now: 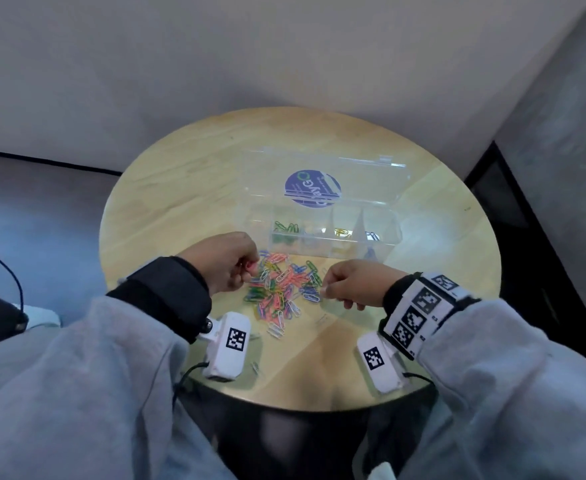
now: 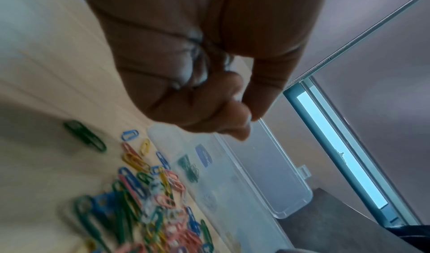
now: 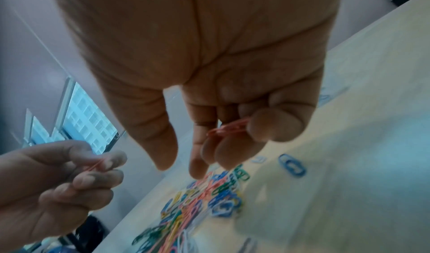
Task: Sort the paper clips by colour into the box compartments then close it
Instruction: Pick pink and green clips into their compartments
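Observation:
A heap of mixed-colour paper clips [image 1: 281, 287] lies on the round wooden table [image 1: 180, 188], just in front of the clear compartment box [image 1: 393, 225]. Its lid [image 1: 360, 174] stands open, tilted back. Green clips [image 1: 286, 227] sit in the left compartment, yellow clips [image 1: 341, 232] further right, and pale clips [image 1: 371, 235] at the right end. My left hand [image 1: 246, 268] hovers over the heap's left edge and pinches a pink clip [image 3: 97, 163]. My right hand [image 1: 329, 289] is over the heap's right edge, its curled fingers holding pink clips [image 3: 229, 128].
A few stray clips [image 1: 256, 367] lie near the table's front edge, by the left wrist camera [image 1: 227, 348]. A lone green clip [image 2: 86, 135] lies apart from the heap. A dark cable [image 1: 4, 268] hangs off the table to the left. Walls close in behind and to the right.

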